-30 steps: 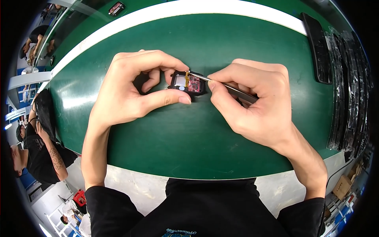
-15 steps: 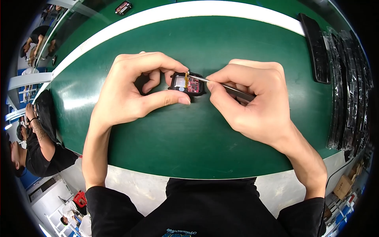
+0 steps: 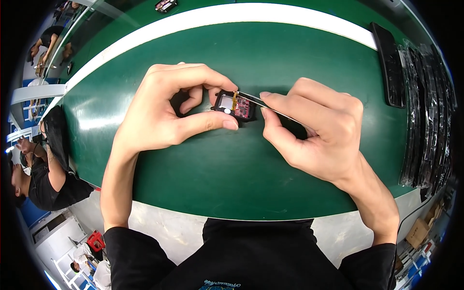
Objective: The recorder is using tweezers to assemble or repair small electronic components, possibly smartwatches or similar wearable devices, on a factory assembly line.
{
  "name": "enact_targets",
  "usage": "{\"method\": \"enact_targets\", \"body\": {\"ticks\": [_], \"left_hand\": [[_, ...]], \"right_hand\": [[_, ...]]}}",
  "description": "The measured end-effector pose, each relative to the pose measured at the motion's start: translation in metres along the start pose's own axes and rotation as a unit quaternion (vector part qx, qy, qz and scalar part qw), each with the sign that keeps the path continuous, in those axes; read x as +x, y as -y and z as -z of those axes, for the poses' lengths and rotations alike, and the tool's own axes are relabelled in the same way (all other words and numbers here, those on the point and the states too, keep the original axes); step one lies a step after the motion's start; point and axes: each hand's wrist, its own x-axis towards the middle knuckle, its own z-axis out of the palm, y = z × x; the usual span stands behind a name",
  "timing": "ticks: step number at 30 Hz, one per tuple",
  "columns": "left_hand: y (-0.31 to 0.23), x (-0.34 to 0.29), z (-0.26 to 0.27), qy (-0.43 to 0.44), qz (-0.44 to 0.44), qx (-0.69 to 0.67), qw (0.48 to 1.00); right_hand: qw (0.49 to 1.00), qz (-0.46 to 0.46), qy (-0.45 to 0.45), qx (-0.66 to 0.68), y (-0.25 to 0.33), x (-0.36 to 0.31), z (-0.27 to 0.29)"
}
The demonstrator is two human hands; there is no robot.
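Between the thumb and fingers of my left hand (image 3: 176, 106) sits a small black-cased electronic device (image 3: 243, 110), its inside exposed. A silvery rectangular part, a red circuit board and a yellowish ribbon strip show in it, along with a pale round spot. My right hand (image 3: 321, 128) pinches a pair of slim metal tweezers (image 3: 290, 117). Their tip reaches the upper edge of the device, at the top of the ribbon strip and close to my left index fingertip. Whether the tips grip the strip is too small to tell.
A green tabletop (image 3: 232, 179) lies beneath my hands, with a white strip (image 3: 232, 13) along its far side. Another small device (image 3: 166, 5) rests beyond the strip. At right stand a black tray (image 3: 388, 65) and several plastic-wrapped black trays (image 3: 419, 116). A seated person (image 3: 46, 174) is at left.
My right hand has turned and shifted slightly right, laying the tweezers along the device's upper edge. The device in my left hand has tilted and moved a little right.
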Motion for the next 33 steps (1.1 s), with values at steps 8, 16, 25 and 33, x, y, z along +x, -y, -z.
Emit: {"method": "enact_targets", "body": {"ticks": [8,16,25,33], "left_hand": [[0.001,0.0,0.0,-0.002,-0.009,-0.005,1.0],[0.007,0.0,0.009,0.041,-0.018,-0.036,0.998],[0.017,0.002,0.012,0.06,-0.052,-0.056,0.995],[0.014,0.001,0.012,0.066,-0.044,-0.045,0.996]], "right_hand": [[1.0,0.011,0.0,-0.003,0.0,0.0,-0.002],[0.988,-0.085,0.033,0.128,0.0,0.001,0.004],[0.979,-0.124,0.074,0.141,0.003,0.004,0.01],[0.982,-0.111,0.077,0.133,0.002,0.003,0.01]]}}
